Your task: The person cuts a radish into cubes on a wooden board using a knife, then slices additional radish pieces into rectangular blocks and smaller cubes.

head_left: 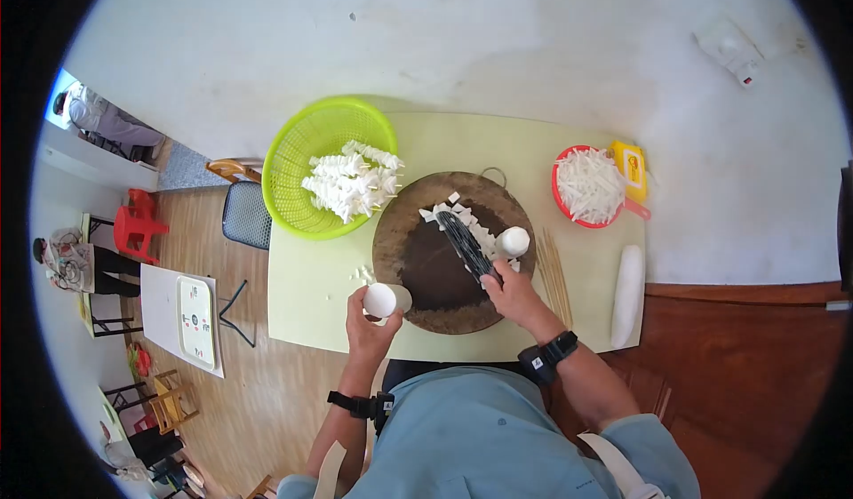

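My left hand [366, 328] grips a thick white radish piece [382, 300] at the lower left rim of the round wooden chopping board [426, 277]. In my right hand [517, 296] is a knife [462, 239] with a dark, streaked blade, its tip pointing up and left over the board. Cut white radish chunks [485, 238] lie along the blade's far side. Another short radish cylinder [513, 241] stands at the board's right, just beyond my right hand. The blade hides part of the chunks.
A green basket [284, 157] at the back left holds skewered white pieces [351, 183]. At the right are a red colander [558, 199] of white strips, a yellow packet [630, 170], a whole radish [627, 295] and wooden skewers [554, 277]. Other people [71, 261] are off to the left.
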`<state>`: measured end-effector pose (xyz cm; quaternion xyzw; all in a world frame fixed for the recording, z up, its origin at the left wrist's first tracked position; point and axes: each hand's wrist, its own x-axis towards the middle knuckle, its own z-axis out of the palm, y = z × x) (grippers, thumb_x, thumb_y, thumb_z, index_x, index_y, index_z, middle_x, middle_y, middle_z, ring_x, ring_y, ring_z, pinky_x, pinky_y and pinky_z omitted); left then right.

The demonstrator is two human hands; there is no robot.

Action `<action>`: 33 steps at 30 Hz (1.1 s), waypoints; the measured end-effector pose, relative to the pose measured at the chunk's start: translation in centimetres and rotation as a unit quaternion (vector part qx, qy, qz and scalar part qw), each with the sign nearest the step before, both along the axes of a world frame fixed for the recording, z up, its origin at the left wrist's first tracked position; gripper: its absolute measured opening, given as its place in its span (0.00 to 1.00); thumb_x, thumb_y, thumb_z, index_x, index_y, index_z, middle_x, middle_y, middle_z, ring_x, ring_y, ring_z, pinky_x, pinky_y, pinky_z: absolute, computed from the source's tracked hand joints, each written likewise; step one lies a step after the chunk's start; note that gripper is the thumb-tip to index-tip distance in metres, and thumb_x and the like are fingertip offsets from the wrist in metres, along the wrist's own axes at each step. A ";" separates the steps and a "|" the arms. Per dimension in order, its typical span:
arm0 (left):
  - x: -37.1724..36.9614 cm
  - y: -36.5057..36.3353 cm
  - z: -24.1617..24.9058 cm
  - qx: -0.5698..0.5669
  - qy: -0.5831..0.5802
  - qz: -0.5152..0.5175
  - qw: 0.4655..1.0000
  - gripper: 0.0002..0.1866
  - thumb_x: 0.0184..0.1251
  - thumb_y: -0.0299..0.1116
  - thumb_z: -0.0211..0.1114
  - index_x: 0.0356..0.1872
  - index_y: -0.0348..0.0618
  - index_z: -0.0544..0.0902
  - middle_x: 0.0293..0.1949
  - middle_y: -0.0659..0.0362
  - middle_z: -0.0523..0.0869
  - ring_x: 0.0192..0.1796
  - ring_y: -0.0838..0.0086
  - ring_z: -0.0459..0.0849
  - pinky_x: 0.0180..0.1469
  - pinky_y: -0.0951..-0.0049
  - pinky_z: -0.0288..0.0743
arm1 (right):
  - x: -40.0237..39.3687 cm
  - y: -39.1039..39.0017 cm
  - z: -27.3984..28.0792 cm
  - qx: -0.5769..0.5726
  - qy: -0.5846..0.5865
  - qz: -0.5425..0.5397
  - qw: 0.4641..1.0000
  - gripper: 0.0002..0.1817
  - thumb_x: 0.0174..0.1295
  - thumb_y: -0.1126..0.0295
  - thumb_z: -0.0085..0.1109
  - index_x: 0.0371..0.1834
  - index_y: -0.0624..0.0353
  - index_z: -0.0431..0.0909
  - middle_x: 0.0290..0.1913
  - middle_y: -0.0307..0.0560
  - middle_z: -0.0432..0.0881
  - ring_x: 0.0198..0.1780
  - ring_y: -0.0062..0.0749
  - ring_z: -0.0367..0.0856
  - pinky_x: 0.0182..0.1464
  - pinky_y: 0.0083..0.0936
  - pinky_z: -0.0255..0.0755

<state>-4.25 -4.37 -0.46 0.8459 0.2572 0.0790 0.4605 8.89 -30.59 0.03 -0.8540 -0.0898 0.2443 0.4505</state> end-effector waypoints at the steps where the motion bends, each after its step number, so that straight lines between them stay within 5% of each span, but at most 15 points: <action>1: 0.1 0.0 0.0 0.001 0.003 -0.002 1.000 0.39 0.51 0.30 0.80 0.63 0.34 0.68 0.57 0.47 0.78 0.54 0.64 0.83 0.47 0.68 0.85 | -0.5 -0.1 0.4 0.011 -0.031 0.008 0.999 0.15 0.69 0.61 0.59 0.49 0.60 0.72 0.33 0.65 0.82 0.39 0.66 0.83 0.39 0.50 0.75; 7: 0.1 0.3 0.1 -0.024 -0.010 -0.005 1.000 0.38 0.49 0.30 0.81 0.62 0.35 0.71 0.56 0.49 0.78 0.55 0.63 0.82 0.45 0.68 0.84 | -2.9 -3.8 2.5 0.003 0.025 0.105 0.994 0.15 0.69 0.61 0.59 0.50 0.59 0.75 0.30 0.64 0.82 0.35 0.64 0.83 0.37 0.48 0.76; 20: 0.8 -1.4 0.0 -0.035 -0.028 -0.038 0.998 0.38 0.50 0.30 0.81 0.62 0.35 0.70 0.56 0.49 0.77 0.56 0.62 0.82 0.47 0.67 0.84 | -1.0 -2.6 0.1 -0.025 -0.046 0.067 0.996 0.13 0.69 0.63 0.60 0.47 0.60 0.73 0.31 0.63 0.80 0.33 0.61 0.81 0.36 0.45 0.72; 23: 2.0 -1.7 -1.1 0.014 -0.045 -0.105 0.993 0.39 0.49 0.30 0.81 0.63 0.36 0.70 0.54 0.46 0.77 0.55 0.56 0.80 0.47 0.62 0.82 | -1.7 -2.5 0.5 0.003 -0.090 0.052 0.995 0.13 0.71 0.63 0.58 0.48 0.60 0.72 0.27 0.56 0.79 0.27 0.49 0.81 0.31 0.39 0.73; 25: 3.0 -2.2 -1.1 0.005 -0.031 -0.120 0.992 0.40 0.49 0.31 0.81 0.63 0.36 0.70 0.54 0.45 0.76 0.55 0.54 0.80 0.50 0.60 0.81 | -2.1 -2.3 2.7 0.079 0.098 -0.033 0.991 0.13 0.72 0.62 0.57 0.49 0.60 0.72 0.25 0.44 0.77 0.22 0.29 0.78 0.24 0.28 0.72; 28: 3.7 -2.5 -1.4 0.042 -0.022 -0.171 0.984 0.41 0.49 0.32 0.81 0.65 0.35 0.69 0.55 0.43 0.76 0.57 0.48 0.77 0.58 0.56 0.76 | -2.8 -2.8 3.8 0.096 0.145 -0.081 0.981 0.15 0.72 0.61 0.57 0.52 0.60 0.73 0.26 0.39 0.76 0.22 0.19 0.74 0.24 0.24 0.71; 31: 4.1 -2.9 0.2 0.122 -0.048 -0.203 0.970 0.43 0.52 0.36 0.80 0.67 0.35 0.67 0.60 0.41 0.75 0.62 0.47 0.74 0.65 0.53 0.70 | -3.4 -3.5 3.5 0.107 0.145 -0.100 0.978 0.14 0.73 0.61 0.57 0.51 0.59 0.73 0.26 0.39 0.76 0.21 0.21 0.75 0.23 0.23 0.71; 33: 4.9 -3.8 3.3 0.315 -0.087 -0.232 0.916 0.39 0.58 0.38 0.74 0.69 0.35 0.68 0.65 0.42 0.74 0.68 0.49 0.72 0.70 0.51 0.65 | -3.9 -3.8 4.1 0.121 0.145 -0.115 0.975 0.12 0.73 0.62 0.56 0.49 0.59 0.72 0.25 0.39 0.75 0.20 0.20 0.74 0.22 0.21 0.71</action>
